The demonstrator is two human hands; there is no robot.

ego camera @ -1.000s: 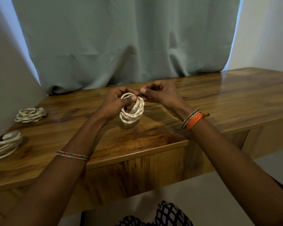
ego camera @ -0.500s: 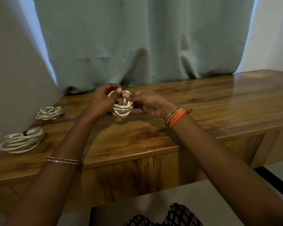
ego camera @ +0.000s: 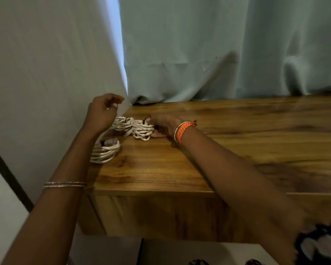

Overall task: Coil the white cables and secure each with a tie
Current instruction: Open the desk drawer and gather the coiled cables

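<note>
Resting low on the glossy brown wooden table (ego camera: 227,150), a person's right hand (ego camera: 161,127), its wrist wrapped in an orange braided bracelet (ego camera: 182,130), holds a white coiled cable bundle (ego camera: 142,130) near the table's far left corner, thumb under the coil's near edge and fingers over its top, where a dark tie (ego camera: 147,118) shows. Just left of that bundle, and seemingly touching it, lies a second white cable coil (ego camera: 122,125); a third, wider white coil (ego camera: 105,151) sits nearer the table's front left edge, partly hidden by the left forearm. Raised above the table's left end, the left hand (ego camera: 102,109) hovers with fingers loosely curled, gripping nothing, a thin beaded bangle (ego camera: 65,184) on its forearm. Behind the table hangs a pale grey-green curtain (ego camera: 218,46).
</note>
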